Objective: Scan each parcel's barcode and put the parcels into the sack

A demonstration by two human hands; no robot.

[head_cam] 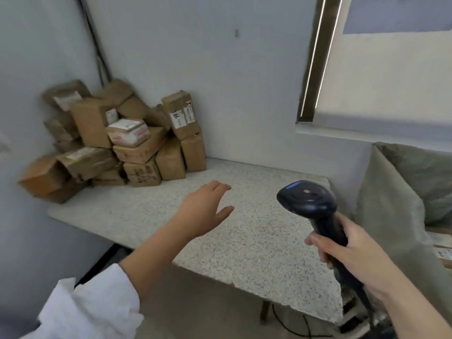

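The left hand [208,206] floats over the speckled stone table [256,228], fingers loose and holding nothing; bare tabletop lies all around it. The right hand [352,250] grips the dark, smooth scanner [310,201] near the table's right edge. Brown cardboard parcels [127,143] sit piled in the far left corner; the rough grey-green sack [401,192] stands just beside the table's right edge.

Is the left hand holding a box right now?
No, the left hand is open and empty above the table, away from the pile of parcels.
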